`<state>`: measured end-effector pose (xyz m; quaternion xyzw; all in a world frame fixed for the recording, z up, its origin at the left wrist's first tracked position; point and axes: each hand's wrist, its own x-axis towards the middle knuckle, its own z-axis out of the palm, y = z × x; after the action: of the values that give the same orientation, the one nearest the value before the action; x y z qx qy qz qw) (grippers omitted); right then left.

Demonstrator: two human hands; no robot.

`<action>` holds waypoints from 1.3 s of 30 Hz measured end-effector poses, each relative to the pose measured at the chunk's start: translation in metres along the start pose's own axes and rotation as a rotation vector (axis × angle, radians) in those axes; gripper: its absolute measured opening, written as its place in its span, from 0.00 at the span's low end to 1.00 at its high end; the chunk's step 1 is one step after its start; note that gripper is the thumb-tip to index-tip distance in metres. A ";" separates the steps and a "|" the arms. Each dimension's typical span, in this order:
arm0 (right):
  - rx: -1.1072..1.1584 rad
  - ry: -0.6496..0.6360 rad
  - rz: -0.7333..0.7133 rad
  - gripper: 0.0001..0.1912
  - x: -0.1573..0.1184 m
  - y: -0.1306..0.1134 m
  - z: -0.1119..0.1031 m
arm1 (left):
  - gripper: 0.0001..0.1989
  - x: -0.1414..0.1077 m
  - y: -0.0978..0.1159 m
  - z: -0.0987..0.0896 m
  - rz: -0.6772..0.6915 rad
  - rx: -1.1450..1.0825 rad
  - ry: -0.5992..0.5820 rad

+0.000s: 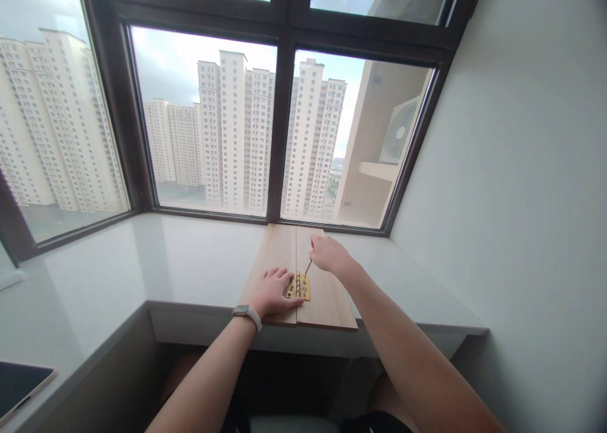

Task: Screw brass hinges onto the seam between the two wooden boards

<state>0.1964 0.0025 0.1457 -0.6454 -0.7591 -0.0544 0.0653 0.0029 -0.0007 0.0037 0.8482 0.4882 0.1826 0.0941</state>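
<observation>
Two pale wooden boards (327, 300) lie side by side, with a narrow seam between them. Across the seam sits a brass-coloured hinge (307, 289) with several screws in its leaves. My left hand (274, 292) rests flat on the left board, fingers spread, its thumb and forefinger at the hinge's left and lower edges. Closed around a screwdriver, my right hand (327, 253) is above the right board. The screwdriver's thin shaft (308, 267) slants down to the upper right corner of the hinge; its handle is mostly hidden in my fingers.
The boards lie on a white windowsill counter (199, 262) and stick out past its front edge. Dark window frames (279, 136) stand behind, and a white wall (521, 167) rises at the right. A dark-screened tablet-like device (23, 385) lies at the lower left.
</observation>
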 end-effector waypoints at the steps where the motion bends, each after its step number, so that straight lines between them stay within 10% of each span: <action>1: 0.005 0.000 -0.005 0.11 0.000 0.000 0.000 | 0.49 0.000 0.000 0.000 0.000 0.000 -0.003; 25: 0.118 -0.012 -0.013 0.15 0.002 0.002 0.006 | 0.44 -0.002 0.006 -0.004 -0.025 -0.021 -0.022; 39: 0.443 0.250 0.013 0.19 -0.014 0.017 0.008 | 0.46 -0.001 0.004 -0.002 -0.015 0.005 -0.013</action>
<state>0.2150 -0.0067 0.1350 -0.6084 -0.7344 0.0341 0.2987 0.0044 -0.0040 0.0069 0.8460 0.4943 0.1752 0.0966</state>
